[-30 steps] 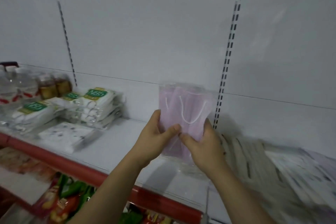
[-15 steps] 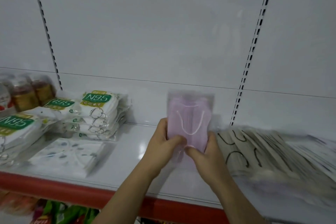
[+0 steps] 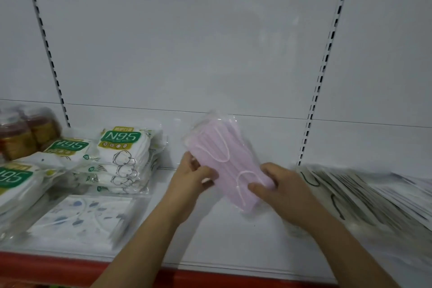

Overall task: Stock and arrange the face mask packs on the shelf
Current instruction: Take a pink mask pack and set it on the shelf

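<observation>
You hold a pink pack (image 3: 224, 166) of face masks in both hands above the middle of the white shelf (image 3: 233, 241), its clear wrapper tilted so the top leans left toward the back wall and the lower end points to the right. Your left hand (image 3: 191, 184) grips the pack's left edge, fingers curled behind it and the thumb pressed across the front. Your right hand (image 3: 285, 192) clasps the lower right end, the thumb lying on the front face and the fingers wrapped round the far side. Both forearms rise from the bottom of the frame and converge on the pack, wrists bent slightly inward. Whether the pack's lower corner touches the shelf cannot be told. To your left, N95 packs (image 3: 124, 159) stand stacked near the back wall, more of them (image 3: 16, 184) lie toward the left edge, and a flat patterned pack (image 3: 84, 217) lies in front of them. Behind those, jars (image 3: 25, 133) sit in the corner. To your right, a fanned row of packs with black loops (image 3: 364, 196) lies along the shelf, blurred. A red strip (image 3: 58, 269) runs along the shelf's front edge.
</observation>
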Tool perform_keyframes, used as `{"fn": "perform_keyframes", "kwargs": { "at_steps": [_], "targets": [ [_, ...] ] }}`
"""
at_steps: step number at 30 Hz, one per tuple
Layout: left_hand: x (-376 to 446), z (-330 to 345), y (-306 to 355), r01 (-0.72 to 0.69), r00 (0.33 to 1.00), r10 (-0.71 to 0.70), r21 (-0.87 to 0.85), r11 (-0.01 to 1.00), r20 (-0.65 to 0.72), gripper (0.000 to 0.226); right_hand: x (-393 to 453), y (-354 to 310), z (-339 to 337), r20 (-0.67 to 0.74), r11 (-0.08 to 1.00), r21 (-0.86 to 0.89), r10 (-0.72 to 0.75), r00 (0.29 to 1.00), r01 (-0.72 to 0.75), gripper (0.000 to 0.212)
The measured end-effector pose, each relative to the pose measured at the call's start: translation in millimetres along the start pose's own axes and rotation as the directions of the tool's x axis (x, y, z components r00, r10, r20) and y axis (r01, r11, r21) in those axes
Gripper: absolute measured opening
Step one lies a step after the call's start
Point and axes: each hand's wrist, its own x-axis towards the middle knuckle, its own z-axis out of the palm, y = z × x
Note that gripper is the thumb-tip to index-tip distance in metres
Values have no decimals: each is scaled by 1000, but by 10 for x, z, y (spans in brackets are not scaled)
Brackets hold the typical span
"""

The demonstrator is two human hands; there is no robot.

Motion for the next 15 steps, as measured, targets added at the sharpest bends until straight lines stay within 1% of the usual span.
{"fn": "perform_keyframes", "kwargs": {
  "at_steps": [1,2,3,4,5,6,7,8,9,11,13,15],
  "targets": [
    [66,-137,25,-43,998,44,38,998,-37,77,76,-8,-77,10,997,-71,-33,999,33,16],
    [132,-286,46,-74,996,79,101,992,-49,91,149,-19,-151,53,992,-115,-52,997,58,13],
    [176,-413,79,-82,995,91,194,977,-39,98,219,-18,-206,108,985,-152,-71,992,87,13],
    [221,-517,89,-71,997,78,309,948,-11,98,276,-16,-220,172,973,-200,-80,982,115,12],
    [248,-585,73,-51,999,38,427,903,38,94,314,4,-194,231,957,-250,-88,969,146,12],
    [250,-610,36,-21,996,-26,518,855,83,87,333,29,-140,277,944,-282,-91,956,172,18],
    [242,-611,-29,11,989,-90,549,835,117,78,327,62,-71,301,942,-283,-90,950,179,27],
    [240,-608,-115,36,982,-128,528,849,138,67,297,89,-14,299,956,-247,-83,951,161,33],
    [236,-605,-197,47,980,-134,481,875,148,58,261,139,27,276,972,-198,-70,959,128,38],
    [214,-584,-280,52,985,-112,390,919,135,45,172,252,38,209,994,-109,-2,978,25,47],
    [236,-600,-309,50,990,-96,368,928,107,41,96,366,34,174,994,-18,110,979,-108,54],
    [224,-581,-329,53,993,-89,382,923,75,40,58,429,85,165,979,55,185,969,-196,49]
  ]
}}
